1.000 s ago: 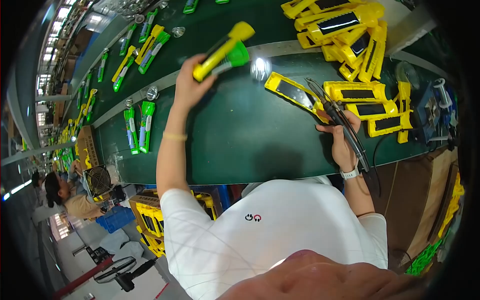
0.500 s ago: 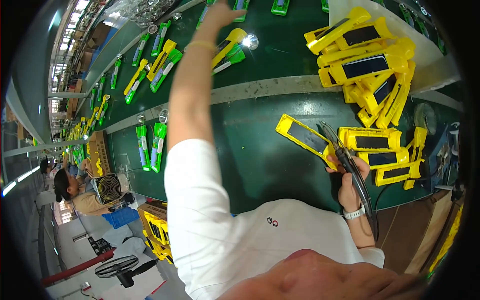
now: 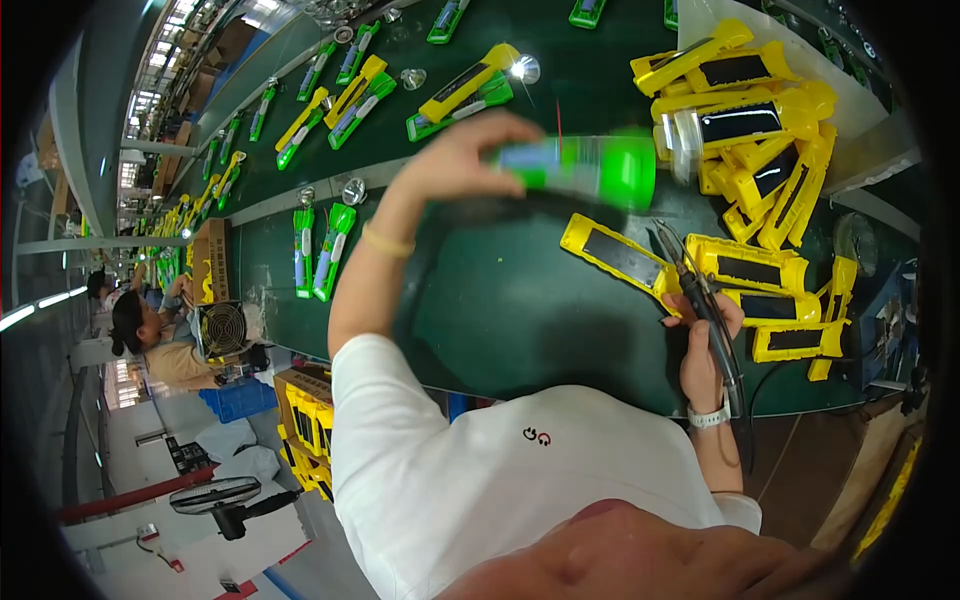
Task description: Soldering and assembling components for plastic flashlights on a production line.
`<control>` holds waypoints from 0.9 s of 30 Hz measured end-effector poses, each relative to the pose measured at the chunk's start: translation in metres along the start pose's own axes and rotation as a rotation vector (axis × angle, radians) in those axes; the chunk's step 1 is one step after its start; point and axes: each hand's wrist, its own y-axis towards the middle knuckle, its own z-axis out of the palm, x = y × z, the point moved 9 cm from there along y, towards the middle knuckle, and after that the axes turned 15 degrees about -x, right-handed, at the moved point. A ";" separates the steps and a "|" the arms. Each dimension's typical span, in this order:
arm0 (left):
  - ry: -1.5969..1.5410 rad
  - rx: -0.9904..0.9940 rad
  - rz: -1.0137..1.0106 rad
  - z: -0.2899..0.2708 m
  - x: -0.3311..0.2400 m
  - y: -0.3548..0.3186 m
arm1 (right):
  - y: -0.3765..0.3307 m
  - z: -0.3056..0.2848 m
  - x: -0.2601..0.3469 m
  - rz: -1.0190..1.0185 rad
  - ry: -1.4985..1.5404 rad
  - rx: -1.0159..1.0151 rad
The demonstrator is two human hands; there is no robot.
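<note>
My left hand grips the end of a green torch body above the bench, blurred by motion. A thin red wire sticks up from that body. A clear reflector shows just off its right end, in front of the yellow pile. Closed near the bench's front edge, my right hand holds a black corded soldering iron, which slants up and left. The same hand's fingers also hold the lower end of a yellow torch shell with a dark panel. Fingertips behind the iron are partly hidden.
Yellow shells lie in a heap at the right, several more beside my right hand. Green bodies lie at the left; others line the far belt. A metal rail divides belt and bench. People sit farther left.
My left hand has come back from the far belt, bringing a green torch body toward the right. My right hand keeps the iron and yellow shell nearly in place.
</note>
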 end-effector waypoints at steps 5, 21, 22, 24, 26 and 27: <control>0.197 0.119 0.201 0.090 -0.058 -0.115 | -0.005 0.019 -0.004 0.131 0.067 0.170; 0.185 -0.388 0.113 0.101 -0.082 -0.118 | -0.012 -0.028 0.038 -0.132 0.323 -0.186; 0.112 -0.385 0.051 0.101 -0.081 -0.114 | -0.014 -0.022 0.040 -0.120 0.320 -0.185; 0.159 -0.337 0.112 0.101 -0.082 -0.113 | -0.016 -0.013 0.032 -0.049 0.235 -0.159; 0.206 -0.286 0.174 0.104 -0.086 -0.113 | -0.018 -0.002 0.026 -0.017 0.141 -0.104; 0.228 -0.300 0.154 0.104 -0.085 -0.114 | -0.020 0.002 0.021 -0.001 0.157 -0.062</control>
